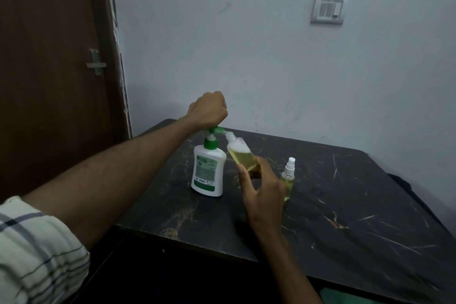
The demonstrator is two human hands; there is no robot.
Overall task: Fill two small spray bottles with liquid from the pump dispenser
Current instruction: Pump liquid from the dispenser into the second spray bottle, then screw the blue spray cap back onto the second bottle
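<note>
Right hand (261, 187) gripping tilted clear uncapped spray bottle (240, 152), neck at white green-topped pump dispenser (208, 170) nozzle; left hand (208, 108) fisted on pump; second capped clear spray bottle (288, 177) upright just beside; two bottles, one dispenser.

pump dispenser (208, 170) on table (345, 205); tilted open bottle (240, 153) right of it; capped spray bottle (288, 179) farther right.

A dark table (345, 205), marbled with pale gold veins and scratches, is set in the corner against the wall. A white pump dispenser (208, 173) with a green collar is stood upright on it towards the left. A small capped spray bottle (288, 179), seemingly filled with yellowish liquid, is stood upright to the right, well apart from the dispenser.
</note>
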